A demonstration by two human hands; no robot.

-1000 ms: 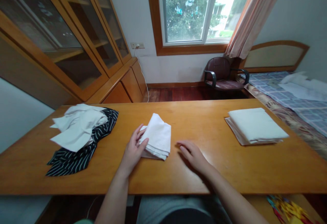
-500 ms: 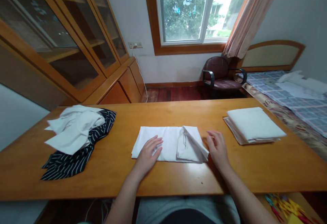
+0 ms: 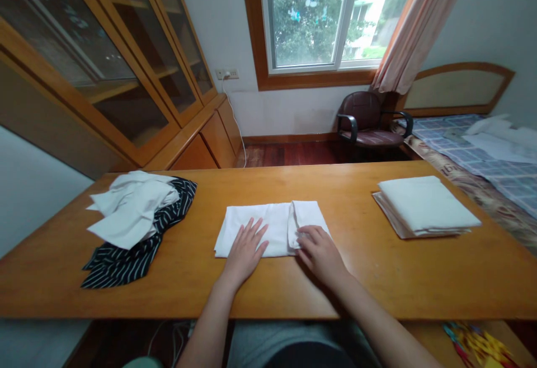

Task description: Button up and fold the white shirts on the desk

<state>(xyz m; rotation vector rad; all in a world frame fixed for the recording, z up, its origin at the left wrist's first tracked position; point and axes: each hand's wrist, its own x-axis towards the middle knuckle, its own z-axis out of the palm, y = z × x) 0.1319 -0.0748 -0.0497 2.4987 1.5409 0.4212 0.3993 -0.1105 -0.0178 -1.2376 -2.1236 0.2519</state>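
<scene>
A white cloth, folded into a long strip, lies on the wooden table in front of me. Its right end is turned over to the left as a flap. My left hand rests flat on the strip's left half, fingers spread. Over the flap is my right hand, its fingers slightly bent and touching the flap near its left edge. The hand hides the flap's lower part.
On the left of the table lies a crumpled white cloth over a black striped cloth. A stack of folded white fabric sits at the right. Beyond the table stand a chair and a glass-door cabinet.
My right hand has moved left from beside the cloth onto the flap, which now lies flatter. My left hand stays on the cloth, its fingers a little more spread.
</scene>
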